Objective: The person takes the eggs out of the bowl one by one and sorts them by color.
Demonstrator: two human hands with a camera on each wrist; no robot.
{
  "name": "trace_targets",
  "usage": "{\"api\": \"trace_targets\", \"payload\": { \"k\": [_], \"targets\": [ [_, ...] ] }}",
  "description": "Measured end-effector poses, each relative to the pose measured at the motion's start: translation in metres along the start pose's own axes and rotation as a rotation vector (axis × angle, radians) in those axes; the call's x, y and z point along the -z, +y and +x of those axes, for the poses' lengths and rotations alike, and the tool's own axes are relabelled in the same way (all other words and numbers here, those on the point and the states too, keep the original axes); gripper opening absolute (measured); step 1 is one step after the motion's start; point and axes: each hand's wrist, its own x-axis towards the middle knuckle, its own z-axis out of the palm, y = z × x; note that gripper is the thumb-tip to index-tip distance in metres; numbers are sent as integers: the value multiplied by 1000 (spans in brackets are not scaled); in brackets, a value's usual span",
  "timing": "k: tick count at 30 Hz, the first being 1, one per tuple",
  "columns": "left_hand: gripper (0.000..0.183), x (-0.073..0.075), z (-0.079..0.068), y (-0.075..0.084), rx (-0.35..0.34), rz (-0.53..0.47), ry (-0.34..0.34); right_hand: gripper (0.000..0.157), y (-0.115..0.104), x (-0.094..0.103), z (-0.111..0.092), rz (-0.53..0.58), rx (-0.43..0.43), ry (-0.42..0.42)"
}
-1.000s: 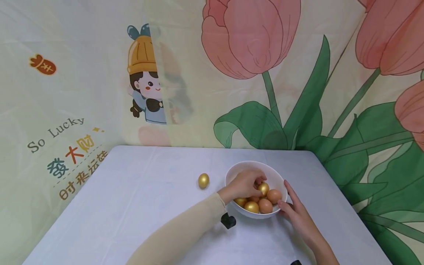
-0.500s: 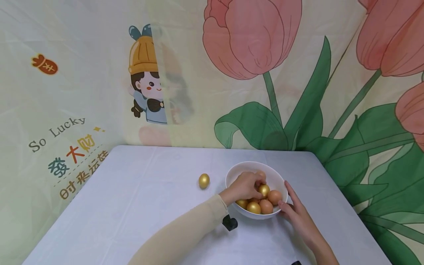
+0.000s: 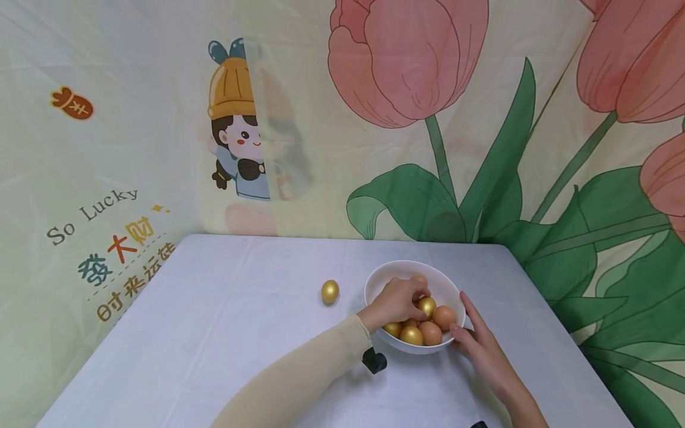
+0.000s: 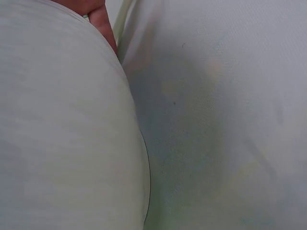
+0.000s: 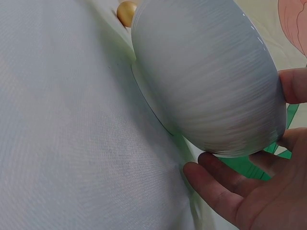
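A white bowl [image 3: 413, 349] holds several golden and brown eggs. My left hand [image 3: 397, 302] reaches over its left side, with thumb and fingers curled round a golden egg [image 3: 426, 307] in the bowl. Just beyond those fingers shows a brown egg [image 3: 420, 279]; the palm hides part of the pile. More brown eggs [image 3: 444, 318] and a golden egg [image 3: 411, 335] lie at the near side. My right hand [image 3: 481, 342] holds the bowl's right side. In the right wrist view its thumb is at the rim and its fingers [image 5: 216, 189] are under the curved wall.
One golden egg [image 3: 330, 292] lies alone on the white-covered table [image 3: 241, 309], left of the bowl. Behind the table hangs a cloth [image 3: 299, 119] printed with tulips and a cartoon figure. A small black piece [image 3: 374, 360] sits under the left cuff.
The left hand has shifted slightly within the bowl, and a brown egg beyond its fingers has come into view. The right hand stays at the bowl's side.
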Motion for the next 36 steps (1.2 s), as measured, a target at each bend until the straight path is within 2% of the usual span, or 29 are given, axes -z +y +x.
{"api": "trace_targets", "payload": {
  "k": [7, 14, 20, 28, 33, 36],
  "targets": [
    [35, 0, 0, -2, -24, -4, -12, 84, -2, -2, 0, 4, -25, 1],
    [35, 6, -3, -6, -61, -25, 17, 80, -2, -4, -1, 30, 17, 10],
    [33, 15, -3, -7, -107, -28, 27, 80, -2, -3, -2, 27, 16, 18],
    [37, 30, -4, -7, -33, -59, 27, 82, -4, -1, 1, -13, -29, 12],
    [39, 38, -8, -10, 12, -194, 26, 82, -5, -2, 1, -7, -37, 11],
    [39, 43, -11, -11, 5, -233, 24, 82, -5, -2, 1, -8, -39, 13]
  ]
}}
